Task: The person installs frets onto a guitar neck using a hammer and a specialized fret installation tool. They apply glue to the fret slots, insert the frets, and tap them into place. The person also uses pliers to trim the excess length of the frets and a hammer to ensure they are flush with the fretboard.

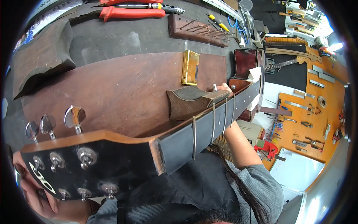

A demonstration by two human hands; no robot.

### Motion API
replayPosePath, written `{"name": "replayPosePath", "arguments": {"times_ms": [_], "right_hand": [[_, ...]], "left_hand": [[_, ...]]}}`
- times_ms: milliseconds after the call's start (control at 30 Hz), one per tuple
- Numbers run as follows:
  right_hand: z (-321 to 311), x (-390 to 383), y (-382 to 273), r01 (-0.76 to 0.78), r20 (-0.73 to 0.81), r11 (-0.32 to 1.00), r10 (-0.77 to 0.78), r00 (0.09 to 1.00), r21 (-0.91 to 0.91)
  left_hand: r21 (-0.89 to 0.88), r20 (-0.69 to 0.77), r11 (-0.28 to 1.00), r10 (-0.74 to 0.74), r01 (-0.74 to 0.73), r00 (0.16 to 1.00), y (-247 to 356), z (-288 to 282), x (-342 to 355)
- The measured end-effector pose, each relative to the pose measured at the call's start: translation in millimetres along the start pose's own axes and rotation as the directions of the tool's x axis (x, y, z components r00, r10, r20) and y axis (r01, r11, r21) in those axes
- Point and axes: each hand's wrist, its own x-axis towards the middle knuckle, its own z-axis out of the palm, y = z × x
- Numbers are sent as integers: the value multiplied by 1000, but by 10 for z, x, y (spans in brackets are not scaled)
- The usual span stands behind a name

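A guitar with a black headstock [126,168] and silver tuners crosses in front of me, its neck running up to the right. Several metal frets sit across the dark fingerboard [179,145]. My left hand [37,196] is closed around the far left end of the headstock. Under the neck reaches my right arm; fingers of my right hand [225,89] show curled on the far side, beside a small metal cylinder [214,87]. Most of that hand is hidden by the neck. A curved wooden neck rest [190,100] stands against the neck. The dark red guitar body [246,63] lies beyond.
A brown board [112,86] lies on the dark bench, with a brass-coloured block [190,67] on it. Around it are a concave wooden block [44,56], red-handled pliers [130,13] and a wooden holder [197,30] with thin metal pieces. Tools hang on the orange wall panel [298,127].
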Motion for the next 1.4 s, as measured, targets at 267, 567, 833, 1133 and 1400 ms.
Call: {"name": "replayPosePath", "arguments": {"times_ms": [267, 567, 833, 1133, 1400], "right_hand": [[-98, 281, -337, -213, 0, 971, 215, 977, 108], [-94, 239, -310, -311, 37, 945, 309, 950, 104], [-84, 220, -283, -265, 29, 962, 263, 964, 70], [246, -166, 164, 17, -35, 1000, -17, 999, -7], [180, -203, -56, 2, -215, 999, 9, 977, 51]], "left_hand": [[-40, -87, 997, -74, 71, 993, -15, -58, 12], [-74, -76, 992, -104, 99, 992, -121, -111, 328], [-101, -44, 988, -118, 113, 992, -200, -119, 375], [-123, -146, 985, -140, 122, 979, -65, -35, -98], [199, -376, 980, 71, 5, 924, -30, 515, -38]]}}
